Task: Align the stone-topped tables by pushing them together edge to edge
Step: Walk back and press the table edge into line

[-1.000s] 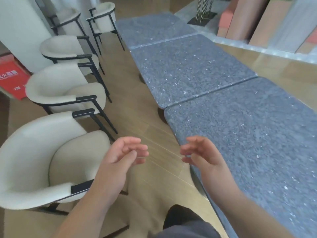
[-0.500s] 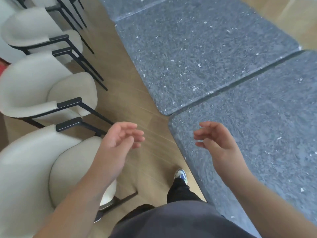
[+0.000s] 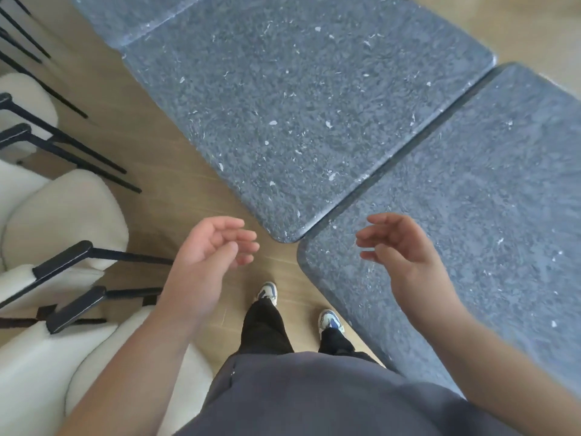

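Wood floor [image 3: 176,171], two counters meeting at 12 o'clock: the seam [image 3: 405,149] has been approached, left hand [image 3: 201,265] and right hand [image 3: 405,259] raised, fingers loosely curled, nothing held, pushing not yet begun.

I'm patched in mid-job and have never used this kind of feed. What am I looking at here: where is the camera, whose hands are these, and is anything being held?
There is one view only, from a camera worn on the person's head, looking down. The left hand hangs over the wooden floor; the right hand hovers above the near stone-topped table. Both have loosely curled fingers and hold nothing. A second stone-topped table lies beyond, a thin dark seam between them, their near corners not flush. Nothing lies on either top. Cream chairs stand to the left. The person's shoes show below.
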Available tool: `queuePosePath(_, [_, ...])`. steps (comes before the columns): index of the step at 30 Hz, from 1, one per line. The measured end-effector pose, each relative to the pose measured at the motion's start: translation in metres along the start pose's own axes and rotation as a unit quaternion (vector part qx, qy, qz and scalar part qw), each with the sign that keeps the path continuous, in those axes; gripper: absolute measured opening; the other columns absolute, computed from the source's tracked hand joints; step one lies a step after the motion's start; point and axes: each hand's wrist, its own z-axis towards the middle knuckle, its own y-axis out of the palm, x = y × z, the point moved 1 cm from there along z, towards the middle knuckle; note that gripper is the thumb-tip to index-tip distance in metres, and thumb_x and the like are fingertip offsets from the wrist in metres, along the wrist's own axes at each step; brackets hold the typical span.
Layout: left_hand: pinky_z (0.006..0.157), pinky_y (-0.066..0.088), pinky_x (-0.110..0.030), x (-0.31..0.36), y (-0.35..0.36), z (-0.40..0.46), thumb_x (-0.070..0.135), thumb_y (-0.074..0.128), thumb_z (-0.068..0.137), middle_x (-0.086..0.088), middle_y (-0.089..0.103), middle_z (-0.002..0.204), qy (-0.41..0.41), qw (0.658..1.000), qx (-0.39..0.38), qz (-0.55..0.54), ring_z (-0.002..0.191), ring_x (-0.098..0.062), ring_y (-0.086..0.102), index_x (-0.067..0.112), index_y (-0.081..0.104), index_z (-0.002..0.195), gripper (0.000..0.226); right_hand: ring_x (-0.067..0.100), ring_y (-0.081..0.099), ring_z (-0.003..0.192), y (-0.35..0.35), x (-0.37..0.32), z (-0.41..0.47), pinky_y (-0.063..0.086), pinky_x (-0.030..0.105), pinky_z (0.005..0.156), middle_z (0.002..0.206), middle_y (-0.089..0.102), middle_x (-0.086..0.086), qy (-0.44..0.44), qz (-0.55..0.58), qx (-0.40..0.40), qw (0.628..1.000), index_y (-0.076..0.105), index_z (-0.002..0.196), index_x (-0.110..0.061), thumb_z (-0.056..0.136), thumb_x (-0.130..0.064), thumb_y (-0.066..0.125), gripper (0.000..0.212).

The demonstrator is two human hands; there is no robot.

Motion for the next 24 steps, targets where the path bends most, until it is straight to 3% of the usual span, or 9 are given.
queuePosePath(4, [0.085,0.061,-0.035,0.007,-0.02,0.047,0.007,0.047,0.087,-0.006,0.075,0.101,-0.028,0.997,-0.071,0.011,0.096,-0.024,0.073,0.014,0.064,0.112,0.031,0.021,0.067,0.098,0.034,-0.008,0.006,0.054,0.036,0.086,0.098,0.071,0.001,0.011,0.015,0.077,0.997,0.06,0.112,-0.019,0.089,0.018,0.037,0.048])
queuePosePath(9, [0.084,0.061,-0.036,-0.004,-0.037,0.097,-0.011,0.04,0.097,-0.005,0.076,0.099,-0.073,0.986,-0.14,0.062,0.095,-0.024,0.074,0.011,0.063,0.112,0.035,0.02,0.068,0.098,0.071,0.001,0.004,0.056,0.035,0.088,0.098,0.072,0.002,0.032,0.022,0.144,0.989,0.06,0.115,-0.017,0.09,0.016,0.039,0.046])
queuePosePath(14, [0.08,0.062,-0.034,-0.04,-0.027,0.116,-0.009,0.039,0.097,-0.005,0.076,0.097,-0.158,0.964,-0.195,0.091,0.091,-0.022,0.075,0.01,0.063,0.112,0.034,0.018,0.068,0.095,0.084,0.044,-0.016,0.057,0.033,0.084,0.1,0.071,0.006,0.112,0.058,0.234,0.964,0.06,0.114,-0.015,0.09,0.015,0.038,0.044])
queuePosePath(19, [0.086,0.06,-0.045,-0.102,-0.004,0.114,-0.007,0.04,0.1,-0.016,0.071,0.104,-0.353,0.915,-0.184,0.072,0.089,-0.028,0.073,0.003,0.058,0.112,0.024,0.023,0.067,0.091,0.081,0.108,-0.033,0.058,0.029,0.075,0.101,0.068,0.012,0.241,0.159,0.327,0.9,0.059,0.116,-0.007,0.092,0.014,0.036,0.04])
queuePosePath(21, [0.092,0.056,-0.048,-0.126,0.013,0.11,-0.007,0.04,0.1,-0.018,0.067,0.106,-0.41,0.89,-0.186,0.075,0.093,-0.031,0.069,0.002,0.055,0.113,0.022,0.028,0.067,0.094,0.08,0.132,-0.033,0.058,0.037,0.085,0.107,0.068,0.018,0.297,0.228,0.347,0.86,0.058,0.12,-0.003,0.094,0.011,0.04,0.034])
queuePosePath(24, [0.09,0.055,-0.044,-0.154,0.045,0.104,-0.005,0.039,0.101,-0.018,0.06,0.109,-0.472,0.861,-0.185,0.041,0.105,-0.033,0.063,0.001,0.053,0.111,0.018,0.035,0.065,0.109,0.08,0.164,-0.028,0.05,0.048,0.103,0.125,0.063,0.027,0.369,0.313,0.346,0.804,0.053,0.129,0.001,0.099,0.004,0.042,0.032])
